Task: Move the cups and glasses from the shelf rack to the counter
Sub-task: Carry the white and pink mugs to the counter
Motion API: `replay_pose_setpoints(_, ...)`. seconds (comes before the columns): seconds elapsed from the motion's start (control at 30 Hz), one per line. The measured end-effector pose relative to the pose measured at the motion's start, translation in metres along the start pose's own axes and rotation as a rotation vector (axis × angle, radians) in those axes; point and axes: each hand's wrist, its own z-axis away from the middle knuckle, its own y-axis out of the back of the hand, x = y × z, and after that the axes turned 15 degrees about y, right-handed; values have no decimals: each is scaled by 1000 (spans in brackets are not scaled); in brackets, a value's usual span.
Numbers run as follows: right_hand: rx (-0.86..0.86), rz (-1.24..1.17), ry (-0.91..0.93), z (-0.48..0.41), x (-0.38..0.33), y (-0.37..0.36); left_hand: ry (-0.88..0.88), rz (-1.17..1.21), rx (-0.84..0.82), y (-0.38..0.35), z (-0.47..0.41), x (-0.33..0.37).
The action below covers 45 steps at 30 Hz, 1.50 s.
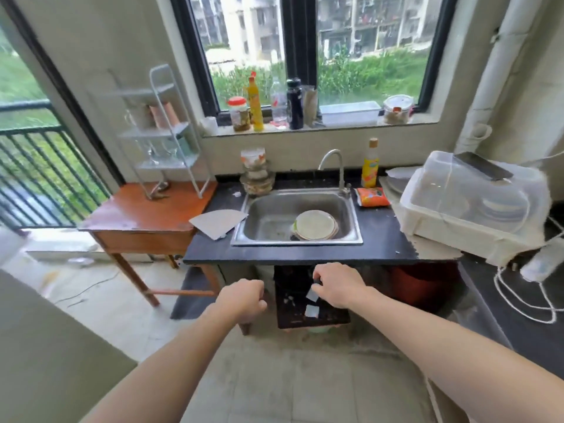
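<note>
1. Spanning the middle of the view, the dark worktop (378,239) carries a steel sink (268,215) with plates (314,225) in it.
2. A wooden table (137,215) stands just left of the worktop, with the white rack (171,132) on top of it.
3. The cups (163,114) sit on the rack's middle shelf; the glasses (161,151) stand on the shelf below. Both look blurred.
4. The left hand (244,297) hangs below the worktop's front edge, its grip clenched and empty.
5. The right hand (338,285) is beside it, fingers curled; whether its grip holds the small pale scrap at its fingertips cannot be told.
</note>
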Motion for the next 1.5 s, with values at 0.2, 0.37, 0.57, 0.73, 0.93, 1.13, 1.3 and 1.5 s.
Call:
replay_pose_setpoints(0.2, -36, 24, 203, -135, -47, 1, 196, 96, 2, 41, -62, -87)
replay_pose_setpoints(0.37, -25, 43, 323, -235, -88, 7, 305, 108, 82, 82, -93, -140)
replay_pose_setpoints(0.57, -42, 18, 477, -327, -146, 5, 458, 147, 106, 104, -126, -217)
replay_pose_setpoints(0.73, -34, 41, 500, -402, -186, 4, 480, 183, 133, 120, -171, -289)
replay_pose_setpoints(0.93, 23, 21, 389, -498, -246, 6, 418, 163, 141, 165, -235, -385)
replay_pose_setpoints(1.13, 113, -25, 343, -568, -293, 15, 310, 201, 215, 220, -300, -453)
replay_pose_setpoints(1.3, 215, -47, 287, -624, -297, 30, 224, 237, 218, 244, -358, -469)
replay_pose_setpoints(1.5, 376, -173, 239, -711, -293, 53, 207, 295, 306, 284, -435, -484)
